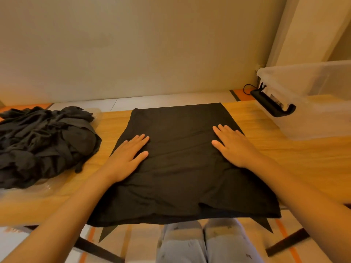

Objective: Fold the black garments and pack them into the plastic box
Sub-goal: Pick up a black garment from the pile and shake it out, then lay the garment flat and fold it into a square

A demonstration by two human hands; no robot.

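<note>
On wooden table (303, 158), centre: flat black garment (180, 177) under left hand (125, 158) and right hand (235, 147), fingers (138, 141) straight, pressing. Crumpled black pile (41, 145) at 9 o'clock; plastic box (313, 103) at 2 o'clock; beige wall (133, 44) behind.

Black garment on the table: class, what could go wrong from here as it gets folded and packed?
1. The black garment overhangs the near edge of the table, corners dangling; it might slide off once the left hand and right hand lift.
2. Creases show between the flat hands, so a fold now could trap them.
</note>
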